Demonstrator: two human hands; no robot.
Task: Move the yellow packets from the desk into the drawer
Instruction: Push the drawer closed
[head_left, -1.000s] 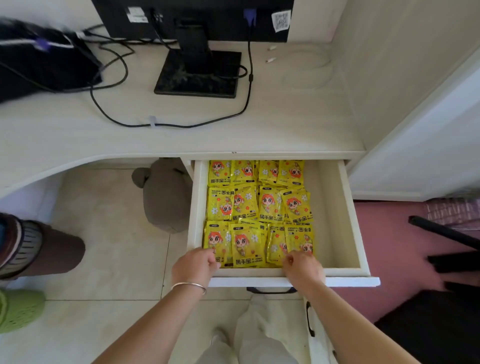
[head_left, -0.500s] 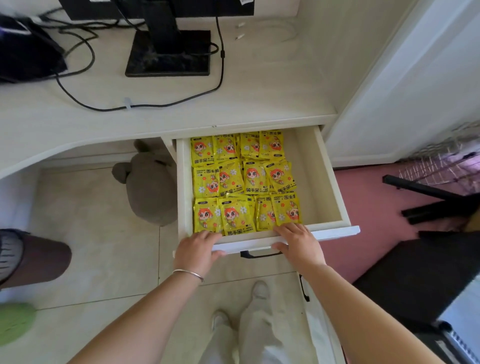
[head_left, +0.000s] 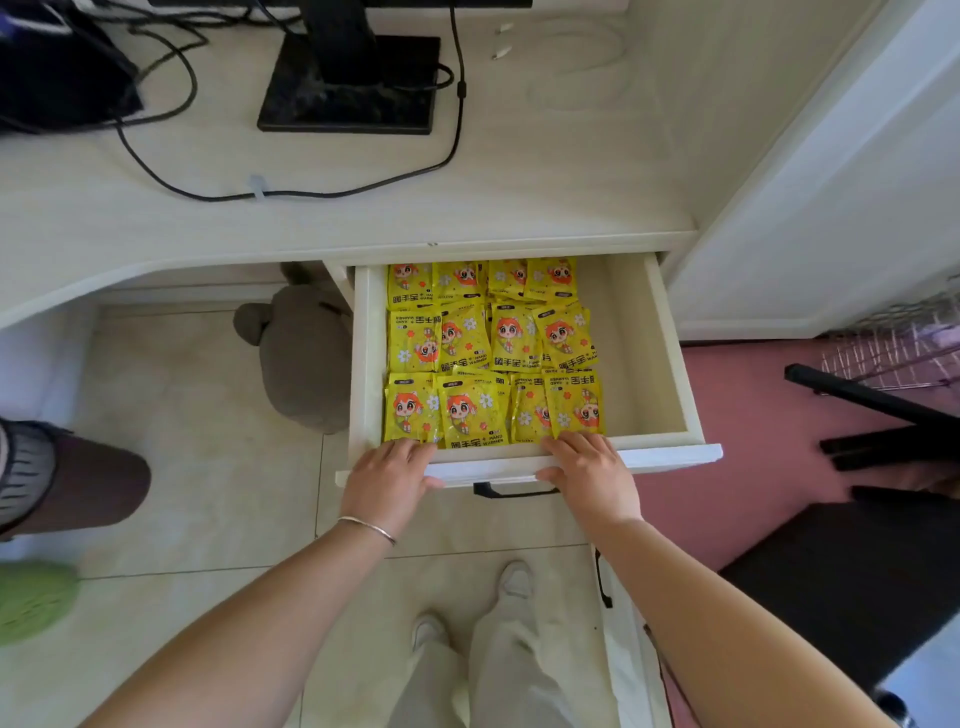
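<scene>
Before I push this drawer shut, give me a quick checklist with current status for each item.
1. Yellow packets all in the drawer; none visible on the desk: ok.
2. Packets lying below the drawer's rim so they clear the desk edge: cannot tell; several overlap.
3. Left hand on the front panel: ok for pushing.
4. Right hand on the front panel: fingertips reach over the rim onto the front packet row: not ok, pull them back.
5. Black cable stays on the desktop, away from the drawer opening: ok.
</scene>
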